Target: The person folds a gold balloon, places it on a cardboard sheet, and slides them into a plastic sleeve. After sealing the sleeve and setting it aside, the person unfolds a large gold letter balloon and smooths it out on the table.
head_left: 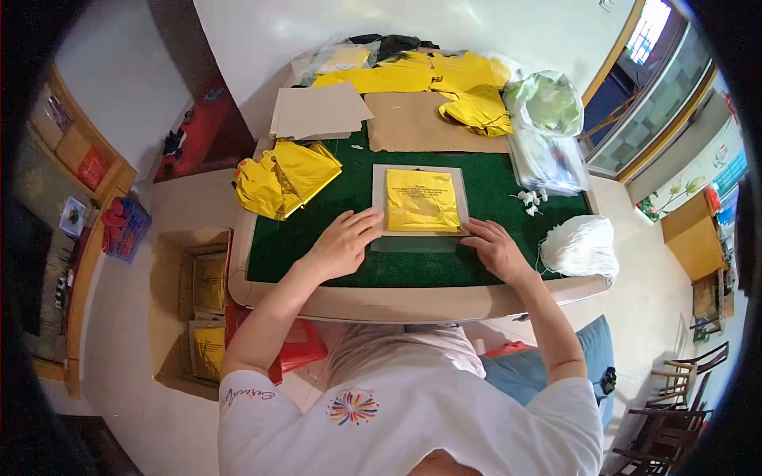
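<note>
In front of me lies a flat yellow foil packet (422, 200) with dark printed lines. It rests on a grey-beige card (379, 181), apparently inside a clear plastic bag whose lower flap (413, 245) reaches toward me. My left hand (347, 242) lies at the lower left edge, fingers stretched out and touching it. At the lower right corner, the fingertips of my right hand (496, 247) rest on the edge, fingers extended. Neither hand visibly lifts the packet, and my right thumb is mostly hidden.
The green tabletop (309, 246) also bears yellow foil bags (286, 178), grey cards (317, 109), brown cardboard (436, 127), clear bags (552, 163), small white pieces (532, 200) and a white string bundle (579, 246). An open carton (171, 317) with yellow packets stands at left.
</note>
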### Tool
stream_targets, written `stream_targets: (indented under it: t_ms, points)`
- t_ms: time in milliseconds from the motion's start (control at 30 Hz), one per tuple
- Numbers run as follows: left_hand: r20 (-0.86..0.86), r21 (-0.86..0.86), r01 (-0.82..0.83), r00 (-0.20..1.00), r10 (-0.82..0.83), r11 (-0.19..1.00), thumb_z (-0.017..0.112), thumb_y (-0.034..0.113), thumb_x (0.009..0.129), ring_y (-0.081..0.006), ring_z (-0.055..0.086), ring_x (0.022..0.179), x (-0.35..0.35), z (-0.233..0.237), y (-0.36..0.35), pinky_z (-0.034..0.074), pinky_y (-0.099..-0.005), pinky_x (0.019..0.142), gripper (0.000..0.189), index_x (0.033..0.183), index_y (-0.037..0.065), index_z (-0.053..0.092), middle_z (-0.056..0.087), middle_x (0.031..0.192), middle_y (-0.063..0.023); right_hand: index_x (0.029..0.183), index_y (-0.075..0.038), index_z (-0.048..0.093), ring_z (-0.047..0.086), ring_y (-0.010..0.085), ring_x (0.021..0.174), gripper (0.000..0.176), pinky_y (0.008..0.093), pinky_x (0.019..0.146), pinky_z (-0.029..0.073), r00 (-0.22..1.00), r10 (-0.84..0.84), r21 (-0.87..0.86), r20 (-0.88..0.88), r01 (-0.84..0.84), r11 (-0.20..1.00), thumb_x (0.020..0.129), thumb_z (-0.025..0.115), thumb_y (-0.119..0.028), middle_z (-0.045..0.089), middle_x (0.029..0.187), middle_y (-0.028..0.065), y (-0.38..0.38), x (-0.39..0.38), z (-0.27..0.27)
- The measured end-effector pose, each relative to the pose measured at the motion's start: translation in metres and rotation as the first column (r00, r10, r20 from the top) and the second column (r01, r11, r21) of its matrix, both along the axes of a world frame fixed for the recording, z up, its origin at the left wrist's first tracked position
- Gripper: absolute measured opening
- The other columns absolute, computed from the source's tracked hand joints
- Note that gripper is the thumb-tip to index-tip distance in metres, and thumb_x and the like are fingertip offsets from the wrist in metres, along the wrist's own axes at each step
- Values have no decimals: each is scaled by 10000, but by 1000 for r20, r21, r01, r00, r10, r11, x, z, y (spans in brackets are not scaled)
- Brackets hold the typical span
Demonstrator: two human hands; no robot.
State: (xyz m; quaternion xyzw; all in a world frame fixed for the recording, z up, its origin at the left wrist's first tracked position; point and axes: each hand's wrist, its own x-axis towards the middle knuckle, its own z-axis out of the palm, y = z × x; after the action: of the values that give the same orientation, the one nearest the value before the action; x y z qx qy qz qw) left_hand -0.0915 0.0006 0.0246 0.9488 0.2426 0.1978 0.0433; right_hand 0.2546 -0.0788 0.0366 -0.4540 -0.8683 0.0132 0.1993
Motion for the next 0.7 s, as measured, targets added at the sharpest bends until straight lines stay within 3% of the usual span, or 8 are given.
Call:
stream_targets:
  t_ms: [200,267,333,467,633,700]
  points:
    - [-62,-55,19,998,-23,998,560,-16,771,-223,438,1281,1,-8,5,355,-432,1054,435,1197,70,557,542,1294,-87,935,-24,620,566,321,1122,172,440,964,437,989,57,13,-133,-56,998,771,618,27,632,1116,131,7,10,-13]
    - [-33,-74,18,999,-20,997,567,-8,776,-231,465,1254,3,-9,5,363,-427,1047,413,1182,67,564,558,1271,-87,923,-14,614,571,299,1127,145,396,954,454,955,-22,-126,-297,-17,992,786,619,34,638,1106,134,7,9,-14]
    - [-5,-91,14,1000,-15,996,574,-1,781,-239,491,1228,4,-7,5,372,-422,1041,391,1167,64,570,573,1248,-87,920,-8,610,580,284,1118,124,372,941,462,938,-72,-177,-339,11,984,802,615,32,643,1094,136,6,7,-12]
    - [137,-149,8,991,12,989,663,98,773,-248,547,1143,8,-4,4,407,-403,983,288,1053,65,602,622,1146,-94,922,7,601,621,248,1048,70,331,895,482,832,-217,-315,-510,54,948,852,607,2,665,1027,130,11,10,-24]
    - [247,-175,2,968,42,985,713,110,773,-244,594,1034,14,-25,14,449,-385,890,145,894,75,640,663,1027,-60,906,12,610,644,231,929,60,317,827,495,802,-249,-312,-543,82,947,873,605,-38,669,948,125,16,10,-26]
    - [351,-198,-7,933,78,980,699,100,766,-245,614,889,18,-29,18,453,-383,794,86,809,88,625,667,898,-31,888,8,610,647,239,879,71,319,787,498,809,-259,-296,-528,110,949,873,610,-61,661,928,132,19,8,-28]
